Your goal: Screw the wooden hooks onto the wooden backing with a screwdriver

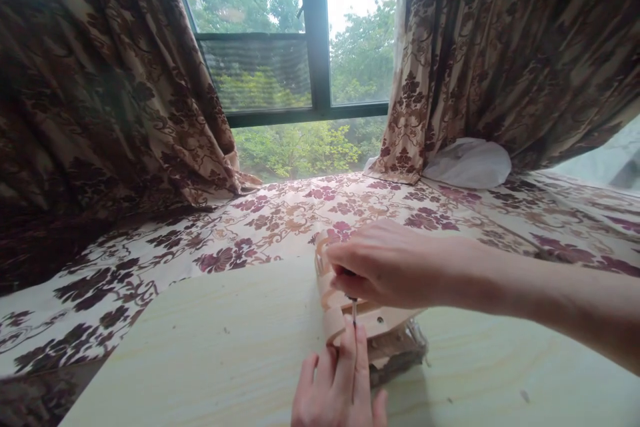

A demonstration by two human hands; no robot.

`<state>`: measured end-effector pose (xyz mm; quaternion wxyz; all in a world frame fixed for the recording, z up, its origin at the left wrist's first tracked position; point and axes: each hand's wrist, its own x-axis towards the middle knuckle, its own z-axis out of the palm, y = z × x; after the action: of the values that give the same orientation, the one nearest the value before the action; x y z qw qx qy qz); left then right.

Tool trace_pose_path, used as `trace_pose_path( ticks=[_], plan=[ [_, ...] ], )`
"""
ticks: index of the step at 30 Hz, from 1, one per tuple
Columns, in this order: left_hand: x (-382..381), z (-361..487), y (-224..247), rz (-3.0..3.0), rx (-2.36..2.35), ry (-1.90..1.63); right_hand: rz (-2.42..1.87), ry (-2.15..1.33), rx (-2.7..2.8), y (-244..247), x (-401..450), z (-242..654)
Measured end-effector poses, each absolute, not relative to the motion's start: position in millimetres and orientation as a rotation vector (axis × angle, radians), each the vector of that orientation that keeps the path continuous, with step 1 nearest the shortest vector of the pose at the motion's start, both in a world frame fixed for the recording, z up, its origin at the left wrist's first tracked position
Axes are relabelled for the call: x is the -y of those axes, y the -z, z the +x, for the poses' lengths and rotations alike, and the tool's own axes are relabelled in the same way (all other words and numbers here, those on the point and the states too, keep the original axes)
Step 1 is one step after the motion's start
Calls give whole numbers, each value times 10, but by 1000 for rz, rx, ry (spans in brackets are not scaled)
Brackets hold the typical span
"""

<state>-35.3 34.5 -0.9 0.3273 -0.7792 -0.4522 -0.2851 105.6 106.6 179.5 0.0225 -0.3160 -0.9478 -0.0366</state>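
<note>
My right hand (375, 263) is closed around the dark handle of a screwdriver (355, 309), whose metal shaft points down. Below it lies a pale wooden piece (395, 321) with curved parts along its left side and a small dark hole or screw head in its surface. My left hand (335, 383) reaches in from the bottom, its fingers stretched out against the wood. Two fingertips sit right at the screwdriver's lower end, and the tip itself is hidden. Under the wooden piece is a brownish block (400, 355) that seems wrapped in clear plastic.
A pale wood-grain board (225, 340) supports the work, with small crumbs on it. Behind it spreads a floral cloth (280, 213) up to a window (315, 67). Patterned curtains (100, 80) hang at both sides. A white plastic bag (470, 163) lies at the back right.
</note>
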Motion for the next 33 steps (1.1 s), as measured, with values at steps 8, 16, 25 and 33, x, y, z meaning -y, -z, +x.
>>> trace_pose_path(
  ticks=[8, 16, 25, 33],
  plan=[
    [-377, -378, 8, -2037, 1094, 704, -854, 103, 3014, -1891, -1035, 1104],
    [-364, -370, -24, -2043, 1078, 653, -1026, 21, 2924, -1842, -1080, 1064],
    [-357, -369, -17, -2045, 1069, 667, -800, 82, 2994, -1882, -1024, 1087],
    [-336, -349, -32, -2044, 1110, 641, -1022, 68, 2899, -1823, -1051, 1059]
  ],
)
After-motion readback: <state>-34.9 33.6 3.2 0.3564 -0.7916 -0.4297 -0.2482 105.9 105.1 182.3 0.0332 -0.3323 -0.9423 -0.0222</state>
